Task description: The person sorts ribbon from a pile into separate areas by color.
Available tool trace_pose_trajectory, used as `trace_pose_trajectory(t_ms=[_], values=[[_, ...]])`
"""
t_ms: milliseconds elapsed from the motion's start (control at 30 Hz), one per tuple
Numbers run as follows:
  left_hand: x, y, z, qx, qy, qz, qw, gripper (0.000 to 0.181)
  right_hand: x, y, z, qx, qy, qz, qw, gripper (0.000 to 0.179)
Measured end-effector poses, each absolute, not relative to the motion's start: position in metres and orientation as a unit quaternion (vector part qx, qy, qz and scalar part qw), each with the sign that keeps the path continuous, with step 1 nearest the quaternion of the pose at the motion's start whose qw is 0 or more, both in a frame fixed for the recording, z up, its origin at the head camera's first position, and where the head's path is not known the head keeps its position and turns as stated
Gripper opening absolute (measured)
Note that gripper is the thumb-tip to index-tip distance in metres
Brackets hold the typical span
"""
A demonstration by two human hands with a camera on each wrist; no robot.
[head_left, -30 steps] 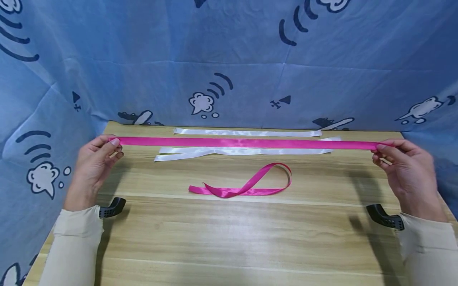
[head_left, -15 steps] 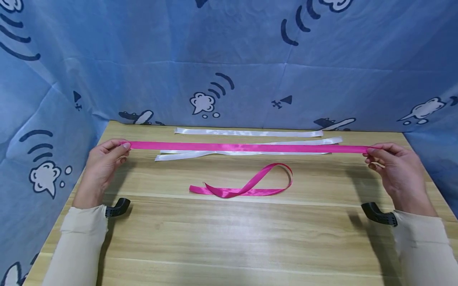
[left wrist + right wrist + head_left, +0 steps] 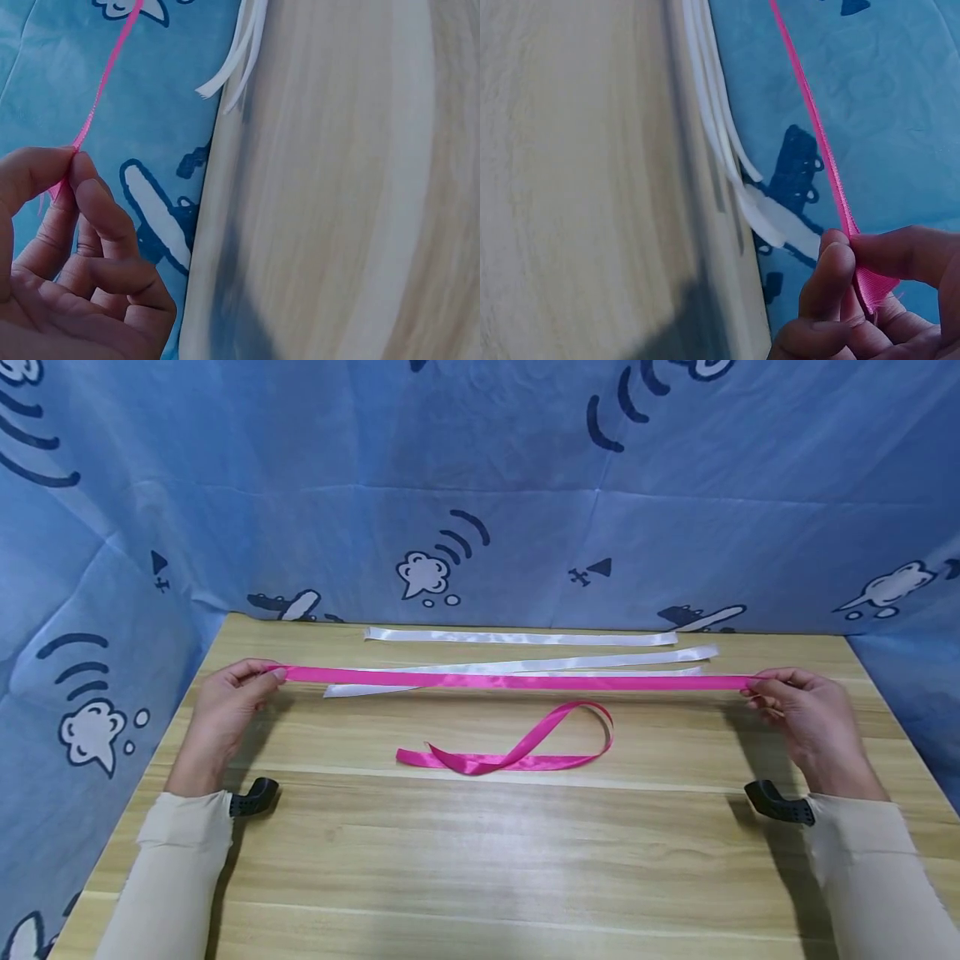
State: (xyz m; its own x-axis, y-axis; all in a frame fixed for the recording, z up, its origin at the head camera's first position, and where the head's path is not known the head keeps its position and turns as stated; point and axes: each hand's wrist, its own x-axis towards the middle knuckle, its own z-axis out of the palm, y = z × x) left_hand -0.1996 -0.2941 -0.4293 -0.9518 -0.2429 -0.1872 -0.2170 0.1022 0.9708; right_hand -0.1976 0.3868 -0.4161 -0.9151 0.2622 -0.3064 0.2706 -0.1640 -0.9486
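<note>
A pink satin ribbon (image 3: 510, 682) is stretched nearly straight between my two hands, held above the table. My left hand (image 3: 232, 714) pinches one end between thumb and fingers; in the left wrist view the ribbon (image 3: 105, 86) runs up and away from the fingertips. The other end is pinched by my right hand (image 3: 813, 727), and a frayed tip of ribbon (image 3: 874, 285) shows below those fingers in the right wrist view. Behind the held ribbon lie several white ribbons (image 3: 525, 639), two of them crossing. Nearer me, a second pink ribbon (image 3: 540, 763) lies looped on the wood.
The wood-grain table (image 3: 480, 860) ends at the back against a blue printed cloth (image 3: 480, 460), which also hangs on the left and right sides. Black curved mounts stick out from both sleeves, the left mount (image 3: 257, 797) and the right mount (image 3: 776, 802).
Both hands have come inward and a little toward me, bringing the stretched pink ribbon with them over the nearer white ribbons. The looped pink ribbon and the white ribbons have stayed put.
</note>
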Motion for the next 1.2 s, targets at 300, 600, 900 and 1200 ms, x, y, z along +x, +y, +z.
trace_pose_trajectory(t_ms=[300,600,900,1200], values=[[-0.202,-0.291,-0.433,0.151,-0.803,-0.577,-0.008,0.006,-0.202,0.391,-0.426,0.230,0.679,-0.697,0.037,0.020],[-0.205,-0.283,-0.435,0.146,-0.830,-0.539,-0.022,0.012,-0.209,0.388,-0.430,0.260,0.720,-0.641,0.050,0.024],[-0.207,-0.279,-0.435,0.156,-0.847,-0.507,-0.033,0.021,-0.214,0.388,-0.431,0.297,0.751,-0.586,0.070,0.021],[-0.208,-0.276,-0.437,0.149,-0.865,-0.475,-0.056,0.030,-0.212,0.392,-0.433,0.295,0.740,-0.599,0.084,0.028]])
